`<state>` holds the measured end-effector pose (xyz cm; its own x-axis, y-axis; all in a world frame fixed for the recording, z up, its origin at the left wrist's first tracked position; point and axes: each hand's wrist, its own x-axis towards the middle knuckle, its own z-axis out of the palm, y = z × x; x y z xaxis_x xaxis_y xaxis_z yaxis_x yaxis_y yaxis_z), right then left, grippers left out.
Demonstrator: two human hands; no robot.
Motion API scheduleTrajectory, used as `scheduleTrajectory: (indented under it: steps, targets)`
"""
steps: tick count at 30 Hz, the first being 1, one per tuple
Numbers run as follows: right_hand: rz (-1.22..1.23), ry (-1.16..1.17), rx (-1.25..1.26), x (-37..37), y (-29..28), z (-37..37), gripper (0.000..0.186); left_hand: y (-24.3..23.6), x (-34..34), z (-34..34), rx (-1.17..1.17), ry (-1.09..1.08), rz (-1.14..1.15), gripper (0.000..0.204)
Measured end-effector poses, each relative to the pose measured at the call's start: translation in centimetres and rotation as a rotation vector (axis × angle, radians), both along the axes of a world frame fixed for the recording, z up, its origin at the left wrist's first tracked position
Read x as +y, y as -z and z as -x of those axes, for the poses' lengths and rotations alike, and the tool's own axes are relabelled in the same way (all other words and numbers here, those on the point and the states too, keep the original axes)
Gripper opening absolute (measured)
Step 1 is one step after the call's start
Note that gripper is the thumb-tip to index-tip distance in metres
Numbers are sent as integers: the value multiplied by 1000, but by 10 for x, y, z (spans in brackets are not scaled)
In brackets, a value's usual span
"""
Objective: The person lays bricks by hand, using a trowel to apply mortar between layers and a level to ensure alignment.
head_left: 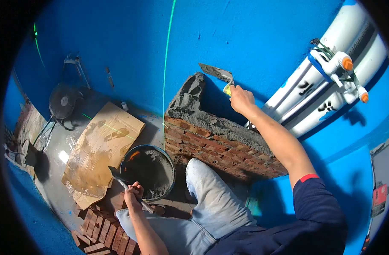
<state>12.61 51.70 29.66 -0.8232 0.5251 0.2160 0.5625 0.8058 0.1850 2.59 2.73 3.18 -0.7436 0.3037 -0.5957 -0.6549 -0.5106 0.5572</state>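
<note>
My right hand (241,100) grips the yellow handle of a mortar-smeared trowel (215,71), raised at the far corner of a low red brick wall (220,151). Wet grey mortar (220,125) coats the wall's top edge. My left hand (133,195) is closed on the handle of a second flat-bladed tool (115,173), held over the left side of a black bucket (174,172) containing grey mortar. The bucket stands beside the wall, by my bent leg (215,193).
Blue walls (130,38) carry green laser lines. White pipes (318,85) with orange caps run up the right wall. On the floor lie cardboard (96,153) and stacked red bricks (96,229). A fan (65,102) and a grey pail (33,155) stand at left.
</note>
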Motion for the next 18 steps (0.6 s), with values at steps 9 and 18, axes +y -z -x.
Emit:
scheduleTrajectory:
  steps: [9,18]
  targets:
    - [-80,-83,-90,25,22,38,23,1,5,8,9,5,-19,21]
    - [429,-133,-51,71,-11,11,44,-8,13,6,8,20,16,19]
